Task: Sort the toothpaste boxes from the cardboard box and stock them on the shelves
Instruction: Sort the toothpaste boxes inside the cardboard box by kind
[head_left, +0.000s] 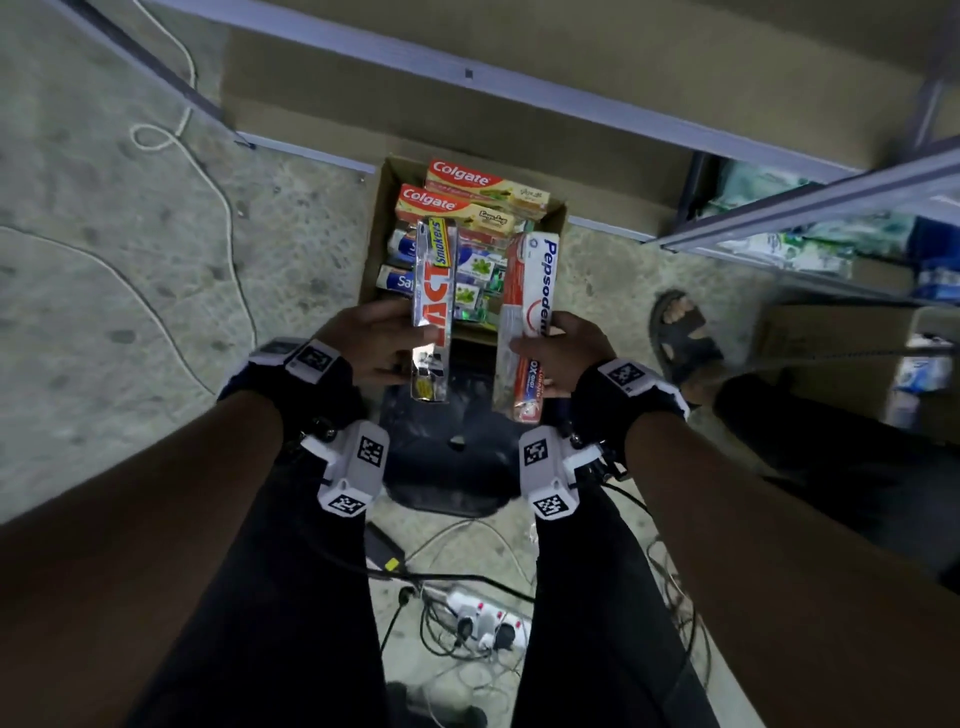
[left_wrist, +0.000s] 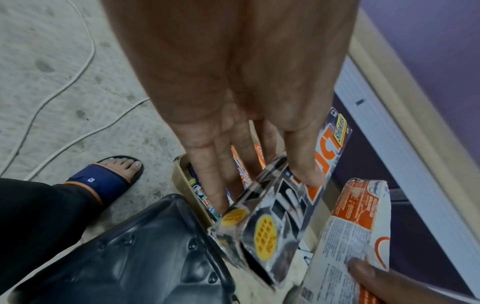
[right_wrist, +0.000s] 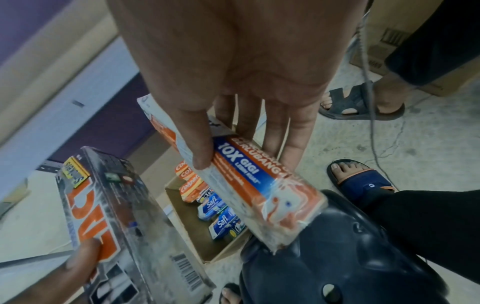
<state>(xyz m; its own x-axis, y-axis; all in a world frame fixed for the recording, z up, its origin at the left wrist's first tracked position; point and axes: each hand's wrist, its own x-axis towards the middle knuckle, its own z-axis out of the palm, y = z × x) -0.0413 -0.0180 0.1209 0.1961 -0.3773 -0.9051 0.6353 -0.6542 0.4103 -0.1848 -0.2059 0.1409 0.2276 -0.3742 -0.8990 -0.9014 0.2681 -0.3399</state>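
While held above the cardboard box (head_left: 376, 218), left hand (head_left: 371, 343) grips silver box (head_left: 434, 291), right hand (head_left: 563, 351) grips Pepsodent box (head_left: 530, 296)

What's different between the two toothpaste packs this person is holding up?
The silver pack, held by the left hand, is shiny grey with orange letters and a yellow "Smokers" label. The Pepsodent pack, in the right hand, is white and red-orange with a blue band. Both are long, clear-wrapped packs, side by side above the cardboard box.
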